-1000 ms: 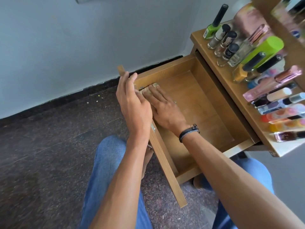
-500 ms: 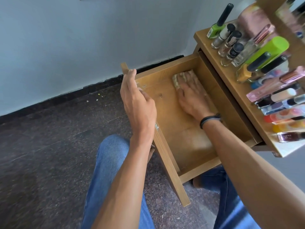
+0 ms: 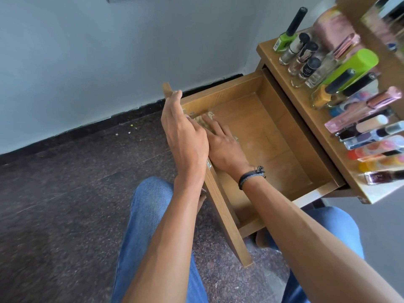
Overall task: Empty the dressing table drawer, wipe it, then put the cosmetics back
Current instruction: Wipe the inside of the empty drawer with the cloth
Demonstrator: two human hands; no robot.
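Note:
The wooden drawer (image 3: pixel 273 136) stands pulled out of the dressing table (image 3: pixel 303 110) with nothing in it but a small yellowish cloth (image 3: pixel 202 120). My right hand (image 3: pixel 225 147) lies flat on that cloth with straight fingers, pressing it onto the drawer floor in the corner by the front panel (image 3: pixel 227 226). My left hand (image 3: pixel 185 138) rests along the top edge of the front panel, fingers extended. Several cosmetics bottles and tubes (image 3: pixel 349 68) crowd the table top at the right.
A dark speckled floor (image 3: pixel 65 204) spreads to the left, meeting a pale wall (image 3: pixel 109 51) with a black skirting. My knees in blue jeans (image 3: pixel 148 215) sit under the drawer. A wooden frame edge (image 3: pixel 371 22) rises at the top right.
My right hand slid the cloth from the back of the drawer floor to the front-left corner beside my left hand. The left hand stayed on the front panel.

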